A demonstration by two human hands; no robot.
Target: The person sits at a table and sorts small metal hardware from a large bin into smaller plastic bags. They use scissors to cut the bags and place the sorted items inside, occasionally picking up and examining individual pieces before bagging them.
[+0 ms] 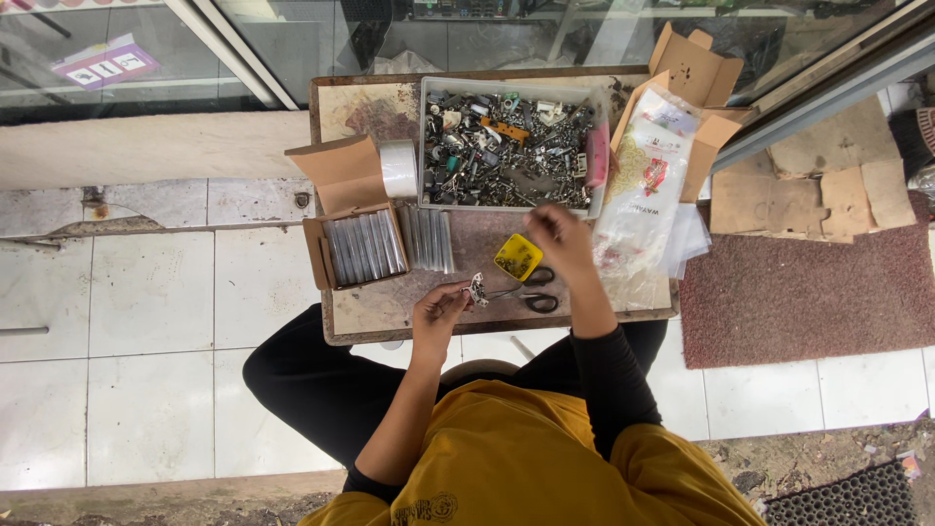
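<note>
We sit at a low, worn wooden table [375, 314] standing on white floor tiles [151, 292]. On it we see a clear plastic tray [506, 90] full of mixed metal hardware, an open cardboard box [355, 244] of clear tubes, and more tubes [430, 239] lying loose beside it. Near the front edge lie a small yellow cup [518, 256] and black-handled scissors [534, 290]. Clear plastic bags [648, 195] and another open carton [696, 73] occupy the right end.

The small silvery metal part [475, 289] pinched in the left hand [438, 310] was too tiny to identify, and the black rubber mat [857, 497] was cut off by the bottom edge.
</note>
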